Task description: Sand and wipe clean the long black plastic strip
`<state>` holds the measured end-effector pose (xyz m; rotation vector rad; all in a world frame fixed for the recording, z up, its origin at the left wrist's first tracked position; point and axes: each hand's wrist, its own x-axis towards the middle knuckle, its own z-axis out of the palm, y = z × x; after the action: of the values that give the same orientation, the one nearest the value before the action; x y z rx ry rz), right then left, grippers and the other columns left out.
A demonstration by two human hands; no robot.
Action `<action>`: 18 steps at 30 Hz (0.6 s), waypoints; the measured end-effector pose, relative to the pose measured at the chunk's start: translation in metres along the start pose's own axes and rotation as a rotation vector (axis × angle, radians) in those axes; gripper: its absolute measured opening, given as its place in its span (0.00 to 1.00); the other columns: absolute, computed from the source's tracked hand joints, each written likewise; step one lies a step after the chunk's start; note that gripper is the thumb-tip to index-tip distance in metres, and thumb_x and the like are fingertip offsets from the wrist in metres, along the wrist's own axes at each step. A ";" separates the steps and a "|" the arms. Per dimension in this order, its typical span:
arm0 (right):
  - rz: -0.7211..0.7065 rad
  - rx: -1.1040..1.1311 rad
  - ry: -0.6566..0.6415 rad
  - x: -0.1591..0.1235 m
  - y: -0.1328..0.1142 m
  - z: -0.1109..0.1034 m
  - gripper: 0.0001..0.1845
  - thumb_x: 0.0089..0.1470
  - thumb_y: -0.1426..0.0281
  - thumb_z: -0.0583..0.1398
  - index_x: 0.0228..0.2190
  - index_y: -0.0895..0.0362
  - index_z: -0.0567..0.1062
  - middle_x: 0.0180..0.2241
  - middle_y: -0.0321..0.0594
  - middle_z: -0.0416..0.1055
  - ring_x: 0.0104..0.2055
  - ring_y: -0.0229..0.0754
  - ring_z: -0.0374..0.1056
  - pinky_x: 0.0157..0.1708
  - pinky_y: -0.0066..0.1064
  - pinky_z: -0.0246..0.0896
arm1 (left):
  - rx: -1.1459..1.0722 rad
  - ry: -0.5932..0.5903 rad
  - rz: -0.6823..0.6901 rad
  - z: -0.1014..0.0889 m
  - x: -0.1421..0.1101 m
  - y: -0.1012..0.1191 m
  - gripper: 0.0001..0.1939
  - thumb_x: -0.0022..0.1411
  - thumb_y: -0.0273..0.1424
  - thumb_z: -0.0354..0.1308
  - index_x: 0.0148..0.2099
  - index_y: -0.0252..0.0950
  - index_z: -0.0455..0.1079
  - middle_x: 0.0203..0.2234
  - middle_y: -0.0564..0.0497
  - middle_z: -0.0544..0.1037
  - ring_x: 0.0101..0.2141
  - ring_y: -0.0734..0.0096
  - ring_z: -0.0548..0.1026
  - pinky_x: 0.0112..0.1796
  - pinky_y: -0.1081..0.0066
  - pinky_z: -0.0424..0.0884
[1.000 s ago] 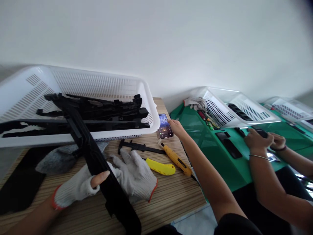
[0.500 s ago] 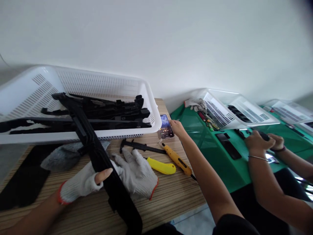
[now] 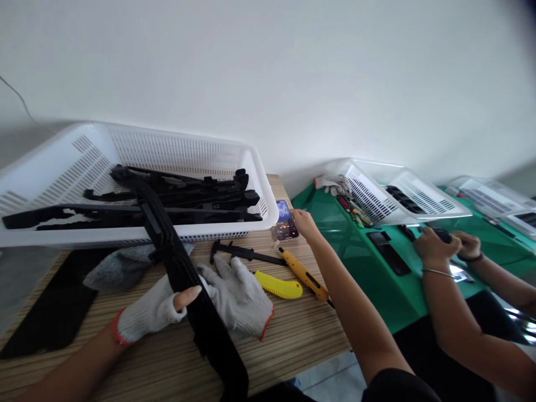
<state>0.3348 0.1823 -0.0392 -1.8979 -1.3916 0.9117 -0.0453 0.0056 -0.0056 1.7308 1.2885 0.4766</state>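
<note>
My left hand, in a white knit glove with an orange cuff and a bare thumb, is closed around a long black plastic strip. The strip slants from over the basket down towards me. My right hand, bare, has its fingers closed at the right edge of a smartphone with a lit screen, lying beside the basket's corner. Below the phone lie a yellow-orange pen-shaped tool, a yellow-handled cutter, a black caliper and a loose white glove.
A white plastic basket with several black strips stands at the back of the wooden table. A grey cloth and black sheet lie left. On the right, a co-worker's hands work over a green table.
The view has shifted slightly, so the basket and table appear a little further right and lower. Both hands keep their places on the black strip and the phone.
</note>
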 end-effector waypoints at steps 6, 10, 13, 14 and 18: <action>0.015 0.000 0.040 -0.003 -0.006 0.002 0.12 0.68 0.64 0.65 0.47 0.58 0.80 0.49 0.45 0.80 0.51 0.49 0.77 0.54 0.47 0.73 | -0.058 0.013 -0.005 0.000 0.001 0.006 0.25 0.58 0.57 0.47 0.31 0.41 0.68 0.27 0.50 0.75 0.31 0.61 0.74 0.36 0.65 0.76; -0.001 0.089 -0.045 -0.008 -0.010 -0.001 0.14 0.59 0.73 0.66 0.47 0.58 0.82 0.40 0.45 0.84 0.44 0.49 0.80 0.48 0.40 0.76 | -0.085 0.005 0.010 0.000 0.002 0.009 0.25 0.58 0.56 0.48 0.31 0.40 0.69 0.27 0.50 0.75 0.30 0.62 0.73 0.36 0.66 0.75; -0.010 0.159 -0.114 -0.014 -0.010 -0.009 0.26 0.50 0.77 0.69 0.52 0.57 0.81 0.43 0.45 0.85 0.41 0.48 0.81 0.44 0.37 0.77 | -0.089 0.007 0.014 0.000 0.002 0.006 0.25 0.59 0.56 0.48 0.31 0.40 0.69 0.27 0.50 0.75 0.31 0.62 0.73 0.37 0.65 0.75; -0.010 0.174 -0.125 -0.016 -0.010 -0.011 0.29 0.47 0.78 0.70 0.52 0.57 0.80 0.45 0.45 0.85 0.42 0.48 0.81 0.44 0.37 0.77 | -0.088 0.011 0.014 0.000 0.002 0.005 0.25 0.59 0.56 0.49 0.31 0.40 0.69 0.27 0.50 0.75 0.31 0.62 0.73 0.37 0.65 0.75; 0.008 0.204 -0.139 -0.018 -0.010 -0.016 0.31 0.45 0.76 0.71 0.54 0.57 0.80 0.47 0.47 0.84 0.43 0.47 0.80 0.42 0.35 0.76 | -0.087 0.014 0.016 -0.001 0.000 0.002 0.24 0.59 0.56 0.49 0.32 0.40 0.68 0.28 0.50 0.76 0.32 0.60 0.74 0.39 0.64 0.76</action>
<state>0.3382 0.1663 -0.0186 -1.7161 -1.3156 1.1615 -0.0448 0.0057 -0.0037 1.6694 1.2467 0.5462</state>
